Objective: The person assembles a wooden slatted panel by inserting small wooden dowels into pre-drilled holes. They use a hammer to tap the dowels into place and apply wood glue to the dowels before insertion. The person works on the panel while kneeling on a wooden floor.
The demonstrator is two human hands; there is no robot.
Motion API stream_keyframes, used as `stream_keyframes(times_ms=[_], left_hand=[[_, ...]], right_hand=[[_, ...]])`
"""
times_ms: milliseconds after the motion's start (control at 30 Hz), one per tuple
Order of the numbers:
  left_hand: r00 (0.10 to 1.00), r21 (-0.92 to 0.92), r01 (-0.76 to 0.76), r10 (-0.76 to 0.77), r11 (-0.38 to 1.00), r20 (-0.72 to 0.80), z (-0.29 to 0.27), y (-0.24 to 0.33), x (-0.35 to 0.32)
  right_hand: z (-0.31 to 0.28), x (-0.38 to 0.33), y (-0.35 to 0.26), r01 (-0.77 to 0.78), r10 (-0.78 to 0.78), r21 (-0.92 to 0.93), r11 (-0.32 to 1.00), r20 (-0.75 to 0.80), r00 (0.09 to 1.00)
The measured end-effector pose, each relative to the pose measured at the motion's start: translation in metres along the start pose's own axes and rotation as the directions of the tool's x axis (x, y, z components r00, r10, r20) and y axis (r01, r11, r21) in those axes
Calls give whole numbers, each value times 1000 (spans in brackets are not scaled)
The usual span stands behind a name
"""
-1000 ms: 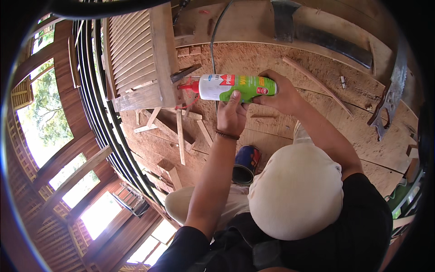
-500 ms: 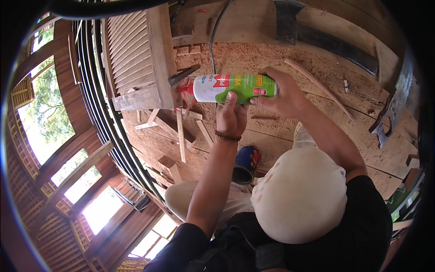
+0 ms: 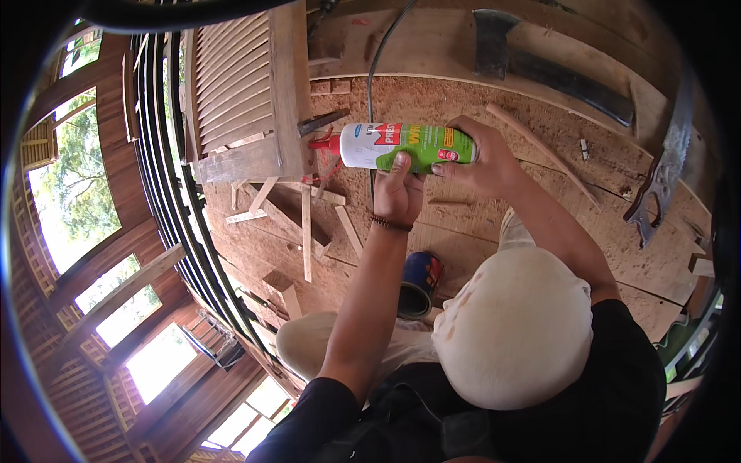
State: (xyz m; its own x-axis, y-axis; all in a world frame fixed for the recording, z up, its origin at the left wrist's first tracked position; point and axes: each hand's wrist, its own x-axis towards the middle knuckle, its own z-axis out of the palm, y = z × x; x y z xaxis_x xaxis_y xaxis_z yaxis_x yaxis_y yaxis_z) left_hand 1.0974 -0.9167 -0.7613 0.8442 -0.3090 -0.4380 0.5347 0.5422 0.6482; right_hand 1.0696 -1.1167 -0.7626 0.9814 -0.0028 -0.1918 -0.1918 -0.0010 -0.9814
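Observation:
A white and green squeeze bottle of glue (image 3: 409,139) with a red nozzle (image 3: 330,144) lies sideways in the air between both my hands. Its nozzle points left toward the edge of a louvred wooden panel (image 3: 289,92); I cannot tell whether they touch. My left hand (image 3: 397,193) grips the bottle from below, thumb across its near side. Around the green base on the right, my right hand (image 3: 486,158) is closed, fingers partly hidden behind it. Beside the nozzle, a dark narrow tool or strip (image 3: 323,122) rests at the panel's edge.
Below my hands stands a blue can (image 3: 421,282), near my knee. Wood offcuts (image 3: 307,231) and sawdust lie across the plank floor. To the right are a handsaw (image 3: 660,177) and a long thin wood strip (image 3: 544,154). A dark axe-like tool (image 3: 494,42) lies at the far side.
The whole view has shifted slightly, with the panel and bottle now a little farther right in it. Both hands keep their hold on the bottle in nearly the same pose.

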Motion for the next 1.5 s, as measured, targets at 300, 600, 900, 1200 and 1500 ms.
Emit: stream_keyframes(times_ms=[300, 600, 900, 1200, 1500], left_hand=[[997, 149, -4, 16, 989, -74, 0, -4, 3], [971, 241, 51, 8, 969, -240, 12, 0, -6], [979, 542, 37, 79, 840, -189, -42, 13, -16], [993, 710, -103, 34, 697, 111, 14, 11, -18], [956, 756, -288, 225, 587, 189, 43, 22, 13]], right_hand=[[2, 5, 18, -48, 46, 164, 985, 21, 999], [9, 3, 39, -190, 168, 209, 959, 117, 979], [53, -8, 51, -61, 91, -328, 943, 76, 993], [52, -25, 56, 111, -157, -437, 893, -72, 985], [-11, -52, 54, -15, -155, -399, 917, -389, 908]])
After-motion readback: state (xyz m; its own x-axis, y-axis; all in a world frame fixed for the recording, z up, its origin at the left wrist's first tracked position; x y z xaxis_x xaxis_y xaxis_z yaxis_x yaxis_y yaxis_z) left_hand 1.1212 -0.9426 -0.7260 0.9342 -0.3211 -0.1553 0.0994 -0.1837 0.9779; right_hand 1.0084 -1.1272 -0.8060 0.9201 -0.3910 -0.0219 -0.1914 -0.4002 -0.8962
